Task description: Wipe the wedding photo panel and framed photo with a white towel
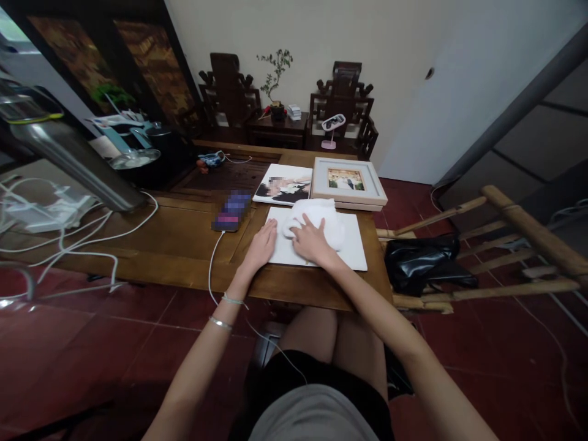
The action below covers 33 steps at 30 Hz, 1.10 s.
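Observation:
A white flat board (353, 248) lies on the near right part of the low wooden table (179, 239). On it sits a crumpled white cloth (321, 220). My right hand (310, 241) rests on the cloth's near edge, fingers pressed onto it. My left hand (263, 244) lies flat with fingers stretched out on the board's left edge, holding nothing.
A framed photo (348, 181) and an unframed photo print (283, 184) lie behind the board. A phone (232, 211) on a white cable sits to the left. A black bag (425, 260) rests on a wooden bench at right. Cables and a metal pot lie at left.

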Tool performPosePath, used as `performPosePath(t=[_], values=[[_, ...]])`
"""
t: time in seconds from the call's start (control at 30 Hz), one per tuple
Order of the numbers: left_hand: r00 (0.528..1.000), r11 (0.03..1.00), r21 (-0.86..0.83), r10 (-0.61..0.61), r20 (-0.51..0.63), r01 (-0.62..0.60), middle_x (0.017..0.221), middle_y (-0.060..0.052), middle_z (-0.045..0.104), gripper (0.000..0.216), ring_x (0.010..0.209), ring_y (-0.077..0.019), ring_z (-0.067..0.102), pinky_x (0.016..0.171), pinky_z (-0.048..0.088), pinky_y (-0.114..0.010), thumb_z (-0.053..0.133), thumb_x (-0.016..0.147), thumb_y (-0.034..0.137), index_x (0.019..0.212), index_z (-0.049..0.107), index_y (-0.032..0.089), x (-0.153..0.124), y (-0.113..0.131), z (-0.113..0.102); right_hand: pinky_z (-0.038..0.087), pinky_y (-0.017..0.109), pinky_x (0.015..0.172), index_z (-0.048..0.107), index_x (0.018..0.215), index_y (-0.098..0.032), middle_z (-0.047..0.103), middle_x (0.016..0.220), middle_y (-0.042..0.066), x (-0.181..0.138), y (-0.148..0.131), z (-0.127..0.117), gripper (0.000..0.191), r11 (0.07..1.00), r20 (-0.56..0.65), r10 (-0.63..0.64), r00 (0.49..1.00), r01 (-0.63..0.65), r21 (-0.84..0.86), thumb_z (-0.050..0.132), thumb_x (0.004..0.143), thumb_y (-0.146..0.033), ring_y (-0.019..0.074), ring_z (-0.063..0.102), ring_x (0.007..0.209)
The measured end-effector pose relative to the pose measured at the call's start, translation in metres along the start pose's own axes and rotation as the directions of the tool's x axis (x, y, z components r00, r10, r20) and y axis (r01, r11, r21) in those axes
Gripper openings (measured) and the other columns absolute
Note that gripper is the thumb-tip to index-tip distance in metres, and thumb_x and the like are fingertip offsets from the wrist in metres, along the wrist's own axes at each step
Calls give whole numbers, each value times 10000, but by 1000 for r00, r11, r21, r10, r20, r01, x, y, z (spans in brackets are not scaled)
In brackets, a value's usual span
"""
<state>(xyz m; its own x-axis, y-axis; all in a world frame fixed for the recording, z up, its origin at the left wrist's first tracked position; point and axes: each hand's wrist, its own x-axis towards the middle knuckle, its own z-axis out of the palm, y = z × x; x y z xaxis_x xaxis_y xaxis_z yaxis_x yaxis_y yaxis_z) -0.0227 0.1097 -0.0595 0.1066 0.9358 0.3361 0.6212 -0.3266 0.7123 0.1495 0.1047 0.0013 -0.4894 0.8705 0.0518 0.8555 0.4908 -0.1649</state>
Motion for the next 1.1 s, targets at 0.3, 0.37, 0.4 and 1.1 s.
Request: performPosePath(t=[0.3,0.37,0.4,1.1], values=[[990,988,-121,-108,-89,97,1368,-133,510,591,1303,-201,434,1115,292,-366,144,971,426,1302,498,88,-4,10,-8,182,573,1069,643,1084,-203,546,1319,121,-37,-15,-13,328,922,126,-385,914,377,88,432,833,-178,268,505,1185],[997,996,-70,-56,-54,52,1371,-147,502,568,1311,-212,423,1123,281,-378,184,968,412,1280,513,70,-4,10,-5,241,510,1053,659,1041,-213,646,1173,95,-42,-4,-24,318,940,158,-338,928,326,96,415,840,-178,255,587,1052],[999,999,-45,-33,-39,31,1374,-149,498,553,1318,-215,414,1126,276,-383,200,967,402,1272,519,70,-4,10,-4,263,488,1040,659,1041,-213,680,1095,87,-41,1,-28,323,955,158,-295,942,283,90,404,845,-181,259,598,1022],[996,986,139,89,25,-92,1379,-168,486,411,1332,-264,389,1124,281,-463,393,881,247,1232,542,91,-4,-3,3,436,352,853,628,1025,-129,646,1163,108,36,65,-49,381,968,64,114,991,-125,217,315,819,-199,280,580,988]])
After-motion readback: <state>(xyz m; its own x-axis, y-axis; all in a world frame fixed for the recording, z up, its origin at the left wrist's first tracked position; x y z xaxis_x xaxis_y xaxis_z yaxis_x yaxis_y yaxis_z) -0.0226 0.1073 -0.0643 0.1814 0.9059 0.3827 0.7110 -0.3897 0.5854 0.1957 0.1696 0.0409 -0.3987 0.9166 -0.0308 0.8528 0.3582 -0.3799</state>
